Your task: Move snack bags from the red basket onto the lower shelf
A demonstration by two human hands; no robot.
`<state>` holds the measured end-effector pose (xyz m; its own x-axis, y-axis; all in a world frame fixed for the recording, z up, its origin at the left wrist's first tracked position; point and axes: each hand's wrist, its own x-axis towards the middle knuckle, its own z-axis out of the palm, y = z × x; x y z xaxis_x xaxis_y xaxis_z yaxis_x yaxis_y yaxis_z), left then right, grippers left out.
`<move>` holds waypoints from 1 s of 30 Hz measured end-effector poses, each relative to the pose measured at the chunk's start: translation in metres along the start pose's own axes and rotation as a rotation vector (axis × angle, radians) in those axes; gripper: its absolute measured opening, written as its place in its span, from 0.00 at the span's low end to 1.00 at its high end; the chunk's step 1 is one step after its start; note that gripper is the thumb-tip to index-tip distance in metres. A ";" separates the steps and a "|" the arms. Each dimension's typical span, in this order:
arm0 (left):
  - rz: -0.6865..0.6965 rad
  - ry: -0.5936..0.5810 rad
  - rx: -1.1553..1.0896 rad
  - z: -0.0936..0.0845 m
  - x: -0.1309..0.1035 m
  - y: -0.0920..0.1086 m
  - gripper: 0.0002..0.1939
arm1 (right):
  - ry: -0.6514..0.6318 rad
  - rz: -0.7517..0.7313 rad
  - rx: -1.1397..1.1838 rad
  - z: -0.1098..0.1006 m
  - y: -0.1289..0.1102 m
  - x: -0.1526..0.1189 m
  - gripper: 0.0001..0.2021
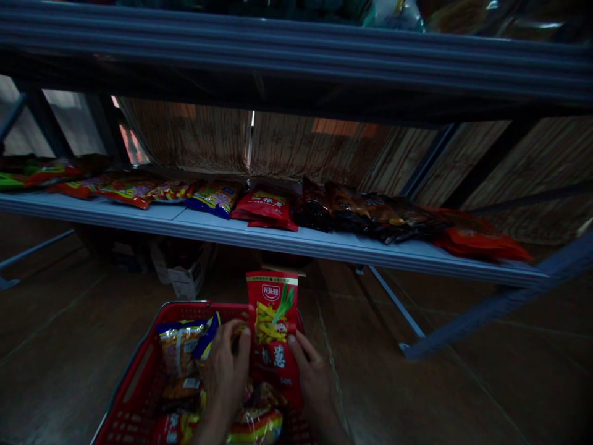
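Observation:
A red snack bag [273, 321], printed with yellow sticks and a green onion, stands upright over the right side of a red shopping basket [185, 305]. My right hand [312, 374] grips its right edge, thumb on the front. My left hand [228, 364] is closed at the bag's left edge, thumb and curled fingers against it; the exact contact is dim. Under and beside my hands, the basket holds several snack bags, among them a clear-fronted bag with blue trim [180, 347] and a red-and-yellow bag [257, 426].
A metal shelf [278, 241] crosses in front, lined with snack bags, including red bags [266, 206] and dark bags [354, 207]. Another shelf [296, 52] hangs above it. A white carton [185, 278] sits below on the tiled floor; a slanted shelf leg [491, 309] stands right.

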<state>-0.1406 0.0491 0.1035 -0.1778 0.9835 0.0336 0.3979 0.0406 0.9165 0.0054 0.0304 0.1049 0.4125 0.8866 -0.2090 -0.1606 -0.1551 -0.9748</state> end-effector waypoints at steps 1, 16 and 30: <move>-0.035 -0.104 -0.113 0.005 -0.010 0.003 0.22 | -0.006 -0.099 -0.091 0.000 0.002 -0.001 0.19; -0.688 -0.255 -1.136 0.001 0.000 -0.013 0.16 | -0.104 -0.359 -0.338 0.000 0.008 -0.014 0.12; -0.625 -0.457 -0.980 -0.008 0.018 -0.007 0.18 | -0.251 0.257 0.275 0.001 0.019 0.003 0.17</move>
<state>-0.1538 0.0647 0.1013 0.3119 0.8223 -0.4759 -0.5144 0.5673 0.6431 0.0025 0.0307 0.0856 0.1036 0.9180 -0.3827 -0.4760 -0.2921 -0.8295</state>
